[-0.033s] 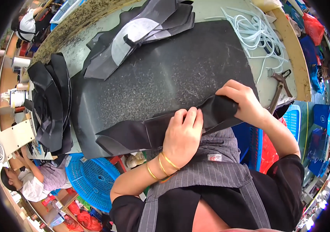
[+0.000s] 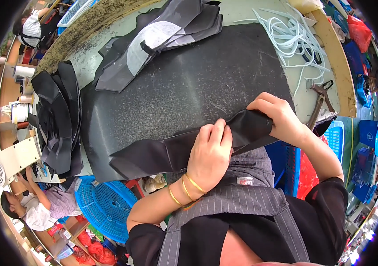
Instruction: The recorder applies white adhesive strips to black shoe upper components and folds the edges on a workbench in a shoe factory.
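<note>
A long black leather-like panel [image 2: 149, 155] lies along the near edge of a black board [image 2: 162, 102], its right part bent up. My left hand [image 2: 210, 155] presses down on the middle of this panel, fingers close together and curled over it; the thumb is mostly hidden. At the panel's right end, my right hand [image 2: 282, 116] pinches the raised edge, its lower fingers out of sight behind the material. Gold bangles circle my left wrist.
More black panels are piled at the far side [image 2: 166, 37] and the left [image 2: 60, 115]. Pale blue cords [image 2: 297, 42] and a hammer [image 2: 318, 104] lie at the right. A blue basket [image 2: 107, 210] stands left of me. Two other people are farther left.
My left index finger has shifted slightly on the panel, its tip now a little higher. Both hands otherwise keep their places.
</note>
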Tool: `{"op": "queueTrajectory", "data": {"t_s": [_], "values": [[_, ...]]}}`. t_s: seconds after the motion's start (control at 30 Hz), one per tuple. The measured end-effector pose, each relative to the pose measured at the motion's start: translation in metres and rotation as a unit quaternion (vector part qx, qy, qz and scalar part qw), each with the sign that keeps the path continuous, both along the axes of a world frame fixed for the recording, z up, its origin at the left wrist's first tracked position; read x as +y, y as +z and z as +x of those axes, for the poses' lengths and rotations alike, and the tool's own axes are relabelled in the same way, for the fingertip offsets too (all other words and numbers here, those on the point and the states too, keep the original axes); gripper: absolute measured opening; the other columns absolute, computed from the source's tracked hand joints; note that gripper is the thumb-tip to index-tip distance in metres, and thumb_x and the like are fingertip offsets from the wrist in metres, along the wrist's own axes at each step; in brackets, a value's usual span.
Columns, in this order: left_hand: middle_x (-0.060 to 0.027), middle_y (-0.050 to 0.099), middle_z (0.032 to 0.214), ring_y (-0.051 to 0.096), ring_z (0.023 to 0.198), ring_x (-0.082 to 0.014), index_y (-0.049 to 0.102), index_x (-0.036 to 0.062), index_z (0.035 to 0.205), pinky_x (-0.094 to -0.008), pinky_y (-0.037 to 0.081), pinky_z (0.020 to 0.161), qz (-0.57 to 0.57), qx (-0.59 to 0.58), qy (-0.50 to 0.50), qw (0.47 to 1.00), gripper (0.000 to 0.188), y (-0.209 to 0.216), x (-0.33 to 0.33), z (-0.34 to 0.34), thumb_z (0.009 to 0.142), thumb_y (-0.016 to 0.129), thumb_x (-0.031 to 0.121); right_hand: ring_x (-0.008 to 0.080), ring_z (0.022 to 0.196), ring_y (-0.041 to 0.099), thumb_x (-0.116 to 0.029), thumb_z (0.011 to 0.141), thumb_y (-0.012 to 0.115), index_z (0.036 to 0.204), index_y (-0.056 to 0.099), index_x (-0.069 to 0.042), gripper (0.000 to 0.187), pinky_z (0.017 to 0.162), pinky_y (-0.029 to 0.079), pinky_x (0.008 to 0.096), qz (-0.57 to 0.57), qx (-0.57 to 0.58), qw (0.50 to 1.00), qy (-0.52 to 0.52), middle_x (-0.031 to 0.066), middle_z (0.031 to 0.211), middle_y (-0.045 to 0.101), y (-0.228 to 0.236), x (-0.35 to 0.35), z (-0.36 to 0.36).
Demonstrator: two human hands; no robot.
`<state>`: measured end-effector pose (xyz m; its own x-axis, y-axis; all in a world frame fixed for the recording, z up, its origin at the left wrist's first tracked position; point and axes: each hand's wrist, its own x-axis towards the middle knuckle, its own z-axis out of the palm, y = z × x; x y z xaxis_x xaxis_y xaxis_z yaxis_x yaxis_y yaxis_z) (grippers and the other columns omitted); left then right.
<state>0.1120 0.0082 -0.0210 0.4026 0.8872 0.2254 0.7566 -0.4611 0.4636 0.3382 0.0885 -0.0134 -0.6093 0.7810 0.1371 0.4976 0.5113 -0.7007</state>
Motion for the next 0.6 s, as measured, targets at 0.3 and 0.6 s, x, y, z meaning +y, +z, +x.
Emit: {"op": "queueTrajectory", "data": {"t_s": [0.3,0.6], "values": [[-0.017,0.067,0.101,0.061,0.089,-0.0359,0.067,-0.0036,0.092,-0.0421,0.052,0.081,0.014,-0.112,0.048,0.992,0.02,-0.004,0.016,0.009,0.089,0.075,0.014,0.0276,0.067,0.064,-0.01,0.078,0.063,0.092,0.054,-0.008,0.016,0.056,0.054,0.0384,0.226,-0.104,0.968,-0.035,0.0077,0.079,0.055,-0.025,-0.002,-0.023],[-0.0218,0.065,0.086,0.061,0.08,-0.0423,0.061,-0.0027,0.089,-0.049,0.05,0.07,-0.11,-0.15,0.142,0.972,0.021,0.01,0.023,0.008,0.099,0.061,0.015,0.0295,0.087,0.064,-0.013,0.079,0.08,0.101,0.067,0.001,0.029,0.077,0.055,0.0394,0.218,0.051,0.973,-0.062,0.0129,0.098,0.067,-0.019,-0.051,-0.014]]}}
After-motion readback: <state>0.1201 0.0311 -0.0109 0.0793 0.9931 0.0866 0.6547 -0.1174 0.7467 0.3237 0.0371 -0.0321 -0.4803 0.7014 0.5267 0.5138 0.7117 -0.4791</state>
